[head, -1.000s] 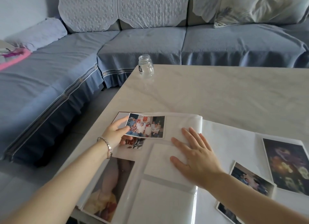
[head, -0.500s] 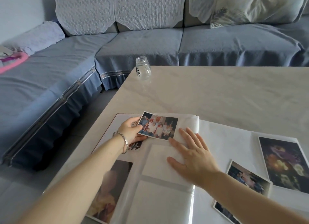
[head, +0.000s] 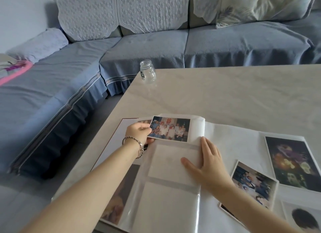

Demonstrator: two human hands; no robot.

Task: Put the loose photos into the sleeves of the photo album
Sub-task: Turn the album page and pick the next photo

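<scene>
A blue-covered sofa (head: 156,46) fills the top and left of the frame, and a pale marble-look table (head: 225,93) spreads across the right and centre. We look down on an open photo album (head: 234,139) lying at the table's lower edge, with filled sleeves at the lower left and far right. The right hand (head: 208,163), in the lower centre, lies flat with straight fingers, pressing a clear-sleeved page down by its right edge. The left hand (head: 139,132), just left of centre, pinches the left edge of a group photo (head: 171,128) between thumb and fingers. Over the last second this photo has travelled rightward from the left page and turned square. It now lies over the top sleeve of the held page, its lower edge along the sleeve's band. We judge it lined up for insertion; we cannot tell whether any edge is inside yet. Another loose photo (head: 254,184) waits on the right page, near the right forearm, so more filing remains. A small glass jar (head: 147,72) stands at the table's far left corner. A chain bracelet (head: 133,144) circles the left wrist.
</scene>
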